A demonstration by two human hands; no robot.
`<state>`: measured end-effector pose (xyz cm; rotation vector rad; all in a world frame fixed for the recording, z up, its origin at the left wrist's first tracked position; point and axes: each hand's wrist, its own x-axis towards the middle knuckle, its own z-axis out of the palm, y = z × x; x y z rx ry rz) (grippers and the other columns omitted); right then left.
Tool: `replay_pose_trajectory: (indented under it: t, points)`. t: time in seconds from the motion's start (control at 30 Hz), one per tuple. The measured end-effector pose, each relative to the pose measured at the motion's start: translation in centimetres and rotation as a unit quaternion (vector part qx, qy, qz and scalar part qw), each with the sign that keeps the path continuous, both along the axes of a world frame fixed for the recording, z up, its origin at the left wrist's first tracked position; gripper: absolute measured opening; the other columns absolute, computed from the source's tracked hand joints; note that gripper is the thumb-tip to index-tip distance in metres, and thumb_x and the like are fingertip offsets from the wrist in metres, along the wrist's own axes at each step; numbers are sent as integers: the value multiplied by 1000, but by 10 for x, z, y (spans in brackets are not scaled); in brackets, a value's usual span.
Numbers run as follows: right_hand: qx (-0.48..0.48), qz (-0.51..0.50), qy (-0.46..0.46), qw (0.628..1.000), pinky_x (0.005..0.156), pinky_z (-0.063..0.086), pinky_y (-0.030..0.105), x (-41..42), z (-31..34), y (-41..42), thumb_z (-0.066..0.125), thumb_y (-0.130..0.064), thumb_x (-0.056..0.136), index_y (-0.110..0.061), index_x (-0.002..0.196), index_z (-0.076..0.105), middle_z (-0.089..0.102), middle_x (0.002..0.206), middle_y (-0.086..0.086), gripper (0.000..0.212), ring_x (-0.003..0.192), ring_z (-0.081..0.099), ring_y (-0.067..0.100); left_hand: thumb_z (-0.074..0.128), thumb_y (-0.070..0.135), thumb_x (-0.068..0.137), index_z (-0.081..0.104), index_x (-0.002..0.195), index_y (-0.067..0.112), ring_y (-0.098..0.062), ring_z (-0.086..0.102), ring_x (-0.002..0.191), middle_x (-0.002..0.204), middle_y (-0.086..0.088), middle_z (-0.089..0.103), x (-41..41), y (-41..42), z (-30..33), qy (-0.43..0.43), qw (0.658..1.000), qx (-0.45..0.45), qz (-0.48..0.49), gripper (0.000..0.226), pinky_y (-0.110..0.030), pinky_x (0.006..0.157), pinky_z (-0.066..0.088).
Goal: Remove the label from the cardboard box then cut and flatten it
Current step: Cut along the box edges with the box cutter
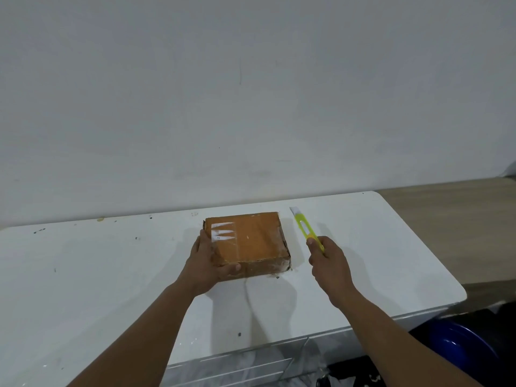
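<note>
A brown cardboard box point(254, 240) lies closed on the white table point(111, 275), wrapped in glossy tape. White scraps of a label point(223, 233) remain on its top near the left edge. My left hand point(206, 263) grips the box's near left corner, thumb along the front edge and fingers on the left side. My right hand point(326, 261) holds a yellow-green utility knife point(304, 227) just to the right of the box, its white blade end pointing away from me. The knife is apart from the box.
The table's right edge and rounded corner point(458, 291) lie close to my right arm. A blue round object point(460, 344) sits on the floor below right. A white wall point(251, 93) stands directly behind the table. Dark specks dot the tabletop.
</note>
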<state>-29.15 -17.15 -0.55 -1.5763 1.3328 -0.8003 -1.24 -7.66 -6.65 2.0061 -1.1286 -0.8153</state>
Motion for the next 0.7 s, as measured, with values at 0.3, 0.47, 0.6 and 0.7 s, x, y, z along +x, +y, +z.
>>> replay_pose_trajectory:
  t: [0.3,0.47,0.6,0.7]
  points:
    - [-73,29,112,991,54,50,31,-40,-40,48,48,-38,98,-31,111,59,65,64,0,18,50,57,8,79,83,44,1,155,36,-22,26,146,161,-4,21,-2,-1,3,15,1000,21,-14,144,-50,116,35]
    - [-76,46,144,986,54,43,24,-46,-48,56,47,-37,99,-29,116,59,65,64,0,22,60,60,-3,78,84,46,-4,153,44,-28,32,143,156,-4,29,0,-1,-1,5,999,29,-17,141,-53,113,38]
    - [-80,48,172,981,59,50,33,-47,-52,57,47,-37,99,-32,117,59,65,64,-1,23,58,60,7,77,85,48,-7,153,45,-31,37,140,155,-5,31,2,2,0,-2,999,36,-27,140,-55,112,37]
    - [-79,49,195,976,64,54,39,-47,-52,56,45,-40,98,-33,117,57,66,67,0,23,62,62,19,76,85,48,-2,151,47,-32,41,136,152,-4,34,3,3,-1,-6,999,31,-32,135,-57,111,38]
